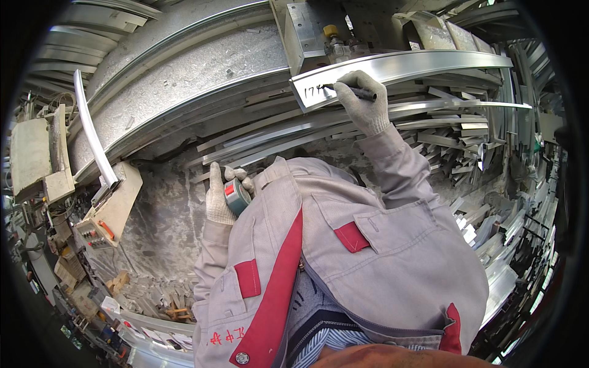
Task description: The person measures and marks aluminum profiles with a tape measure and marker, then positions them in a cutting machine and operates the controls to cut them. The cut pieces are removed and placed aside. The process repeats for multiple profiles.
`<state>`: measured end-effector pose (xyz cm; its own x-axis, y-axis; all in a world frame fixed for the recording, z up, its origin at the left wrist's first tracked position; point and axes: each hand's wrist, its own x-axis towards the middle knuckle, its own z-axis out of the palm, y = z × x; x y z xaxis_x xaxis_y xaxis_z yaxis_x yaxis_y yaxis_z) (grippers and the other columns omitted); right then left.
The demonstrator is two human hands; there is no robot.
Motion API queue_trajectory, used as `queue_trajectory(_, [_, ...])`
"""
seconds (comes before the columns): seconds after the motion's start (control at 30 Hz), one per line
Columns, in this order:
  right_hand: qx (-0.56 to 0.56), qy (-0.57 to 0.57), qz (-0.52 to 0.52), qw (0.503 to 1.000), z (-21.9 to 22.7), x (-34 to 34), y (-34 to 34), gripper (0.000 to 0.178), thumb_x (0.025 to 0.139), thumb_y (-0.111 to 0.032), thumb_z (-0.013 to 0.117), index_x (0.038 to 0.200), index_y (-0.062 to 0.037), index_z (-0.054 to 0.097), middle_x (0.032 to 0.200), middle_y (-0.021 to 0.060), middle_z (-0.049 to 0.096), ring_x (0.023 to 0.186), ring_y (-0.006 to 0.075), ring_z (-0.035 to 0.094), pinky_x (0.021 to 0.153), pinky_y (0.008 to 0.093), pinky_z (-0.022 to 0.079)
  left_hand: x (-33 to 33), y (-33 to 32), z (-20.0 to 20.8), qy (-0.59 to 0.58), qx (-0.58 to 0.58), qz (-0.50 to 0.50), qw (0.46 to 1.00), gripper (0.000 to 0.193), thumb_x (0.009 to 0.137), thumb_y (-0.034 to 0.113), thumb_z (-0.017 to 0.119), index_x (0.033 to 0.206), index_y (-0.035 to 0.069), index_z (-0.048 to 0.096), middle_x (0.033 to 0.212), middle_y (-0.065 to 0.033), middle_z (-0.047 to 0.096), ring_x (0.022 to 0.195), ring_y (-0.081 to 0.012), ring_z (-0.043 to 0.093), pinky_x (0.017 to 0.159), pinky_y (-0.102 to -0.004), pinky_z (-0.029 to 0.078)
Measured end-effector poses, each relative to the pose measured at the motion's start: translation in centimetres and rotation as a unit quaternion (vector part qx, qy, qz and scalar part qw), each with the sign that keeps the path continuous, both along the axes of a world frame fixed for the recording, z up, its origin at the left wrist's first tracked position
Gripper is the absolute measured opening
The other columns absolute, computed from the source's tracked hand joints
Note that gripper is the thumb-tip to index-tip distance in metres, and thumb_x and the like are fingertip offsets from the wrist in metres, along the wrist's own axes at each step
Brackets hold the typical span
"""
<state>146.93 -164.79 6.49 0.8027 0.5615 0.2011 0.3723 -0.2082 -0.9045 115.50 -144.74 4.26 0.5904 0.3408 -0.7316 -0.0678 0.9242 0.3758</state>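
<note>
My right hand (365, 101), in a white knit glove, grips a black marker (363, 94). Its tip is at the left end of a long silvery metal profile (423, 66), where dark handwritten marks (316, 91) stand on the pale face. Down by my jacket, my gloved left hand (219, 195) is closed round a tape measure (236, 197) with a grey-green case and a red patch. The thumb of that hand points up along the case. No tape can be seen drawn out of it.
A machine bed (202, 58) strewn with metal chips runs along the far left. A control box (104, 221) with buttons stands at left, below a slanting metal strip (92, 132). Stacked metal offcuts (451, 144) crowd the right. A metal block (302, 37) rises behind the profile.
</note>
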Motion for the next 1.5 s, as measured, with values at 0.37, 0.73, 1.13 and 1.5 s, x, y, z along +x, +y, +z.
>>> queue_trajectory(0.37, [0.071, -0.04, 0.046, 0.996, -0.1, -1.8, 0.6, 0.01, 0.09, -0.008, 0.081, 0.094, -0.0003, 0.076, 0.088, 0.008, 0.075, 0.083, 0.0154, 0.07, 0.077, 0.0303, 0.056, -0.6, -0.1, 0.2, -0.029, 0.06, -0.054, 0.996, 0.044, 0.109, 0.053, 0.06, 0.095, 0.012, 0.061, 0.1, -0.0098, 0.068, 0.079, -0.0211, 0.068, 0.068, -0.0356, 0.059])
queue_trajectory(0.73, [0.136, 0.147, 0.007, 0.98, 3.4, -4.6, -0.3, 0.007, 0.097, -0.005, 0.075, 0.101, 0.0006, 0.073, 0.088, 0.0048, 0.073, 0.08, 0.0092, 0.066, 0.076, 0.0241, 0.054, -0.4, -0.1, 2.0, -0.102, 0.208, -0.192, 0.954, 0.032, 0.109, 0.037, 0.067, 0.116, 0.006, 0.066, 0.107, -0.0066, 0.068, 0.087, -0.0126, 0.065, 0.079, -0.0299, 0.056])
queue_trajectory(1.13, [0.059, 0.34, 0.119, 0.931, 5.6, -10.6, 2.2, 0.021, 0.1, -0.023, 0.075, 0.092, -0.0034, 0.071, 0.079, 0.0014, 0.067, 0.068, 0.007, 0.061, 0.061, 0.0229, 0.049, 3.8, 0.5, 8.0, -0.057, 0.555, -0.413, 0.72, 0.021, 0.102, 0.013, 0.067, 0.114, -0.004, 0.071, 0.089, -0.0051, 0.07, 0.077, -0.0098, 0.061, 0.073, -0.029, 0.054])
queue_trajectory(1.5, [-0.001, 0.382, 0.138, 0.914, 5.0, -12.0, 3.4, 0.025, 0.101, -0.026, 0.074, 0.088, -0.0052, 0.069, 0.077, -0.0006, 0.064, 0.067, 0.0067, 0.059, 0.06, 0.0226, 0.047, 3.8, 1.3, 8.2, -0.041, 0.554, -0.48, 0.679, 0.028, 0.101, 0.022, 0.067, 0.114, -0.002, 0.073, 0.087, -0.0163, 0.072, 0.074, -0.0219, 0.069, 0.071, -0.0352, 0.054])
